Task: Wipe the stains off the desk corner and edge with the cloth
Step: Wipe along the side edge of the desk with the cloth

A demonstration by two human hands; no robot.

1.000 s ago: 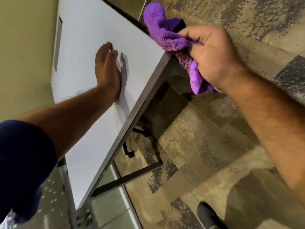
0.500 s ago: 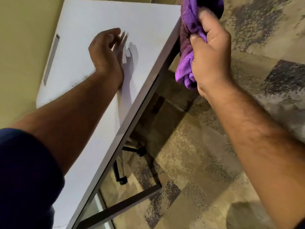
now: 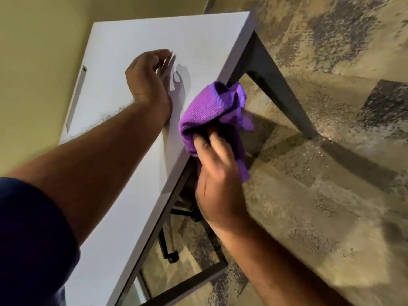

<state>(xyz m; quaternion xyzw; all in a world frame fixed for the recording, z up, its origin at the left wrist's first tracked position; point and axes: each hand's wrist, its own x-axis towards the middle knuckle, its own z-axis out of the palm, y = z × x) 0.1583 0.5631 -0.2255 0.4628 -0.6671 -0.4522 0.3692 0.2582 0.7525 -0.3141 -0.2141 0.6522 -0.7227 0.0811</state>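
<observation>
A white desk (image 3: 136,36) fills the left and middle of the view, its right edge running diagonally from the far corner (image 3: 247,15) toward me. My right hand (image 3: 218,184) grips a bunched purple cloth (image 3: 209,109) and holds it against that right edge, about halfway along. My left hand (image 3: 148,78) rests on the desktop just left of the cloth, heel down and fingers loosely curled. No stains are visible on the white surface.
A dark metal desk leg (image 3: 278,85) slants down to the patterned carpet (image 3: 331,173) on the right. A dark crossbar (image 3: 187,286) and chair casters (image 3: 172,257) show under the desk. A cable slot (image 3: 76,100) lies near the yellow wall (image 3: 33,62).
My right hand with the cloth has slid along the desk's edge from the far corner toward me. The left hand has stayed planted on the desktop. My view has shifted.
</observation>
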